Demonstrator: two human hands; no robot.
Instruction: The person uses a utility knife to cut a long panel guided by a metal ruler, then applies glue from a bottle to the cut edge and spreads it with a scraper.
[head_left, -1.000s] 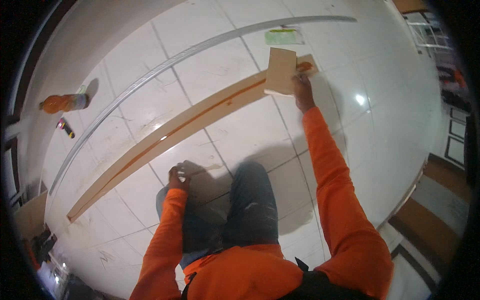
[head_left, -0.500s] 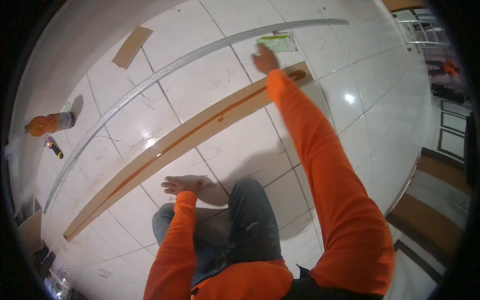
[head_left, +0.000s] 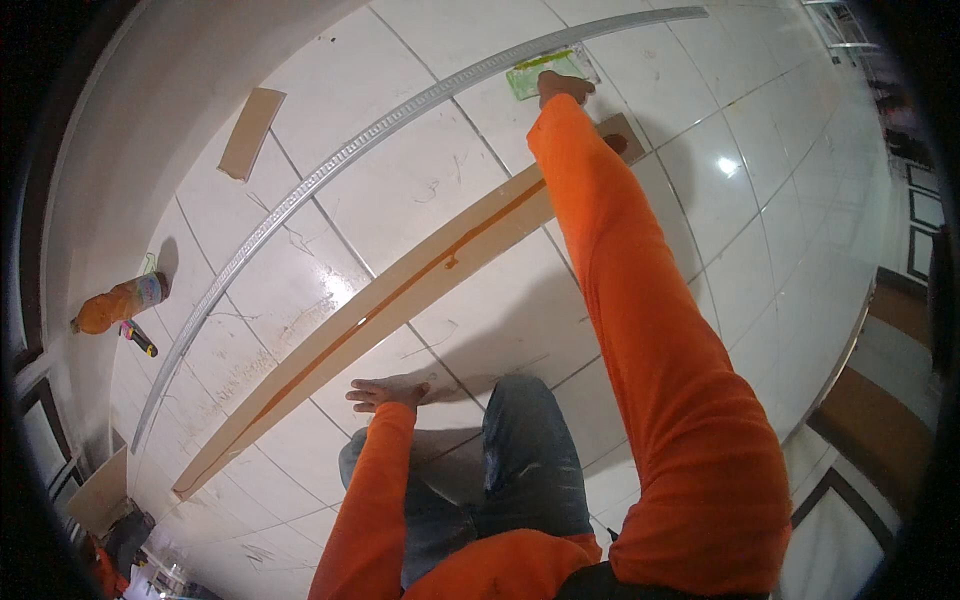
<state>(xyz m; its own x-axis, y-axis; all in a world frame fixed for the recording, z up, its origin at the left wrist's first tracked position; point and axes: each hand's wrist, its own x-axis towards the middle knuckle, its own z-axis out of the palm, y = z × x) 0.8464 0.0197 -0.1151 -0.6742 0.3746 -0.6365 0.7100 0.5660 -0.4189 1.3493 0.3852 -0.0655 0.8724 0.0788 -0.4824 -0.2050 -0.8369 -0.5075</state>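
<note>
At the far right, my right hand (head_left: 565, 88) reaches over the lower right part of a flat green-and-white packet (head_left: 530, 76). Its fingers are partly bent, and whether they grip the packet cannot be made out. My left hand (head_left: 390, 392) is open, fingers spread against the tiled floor near my knee. Between the hands a long beige strip (head_left: 400, 292) lies diagonally, with an orange-brown line of glue-like paste (head_left: 462, 238) along its middle. My right forearm covers part of its far end. Beyond it lies a long silver patterned moulding strip (head_left: 330, 172).
A bottle of orange liquid (head_left: 120, 303) lies on its side by the left wall, beside a utility knife (head_left: 138, 338). A short brown board piece (head_left: 250, 134) rests near the wall. Brown-and-grey panels (head_left: 870, 370) stand at the right.
My right hand has moved from the packet's lower left onto its lower right part. The whole view has shifted slightly. My left hand stays on the floor.
</note>
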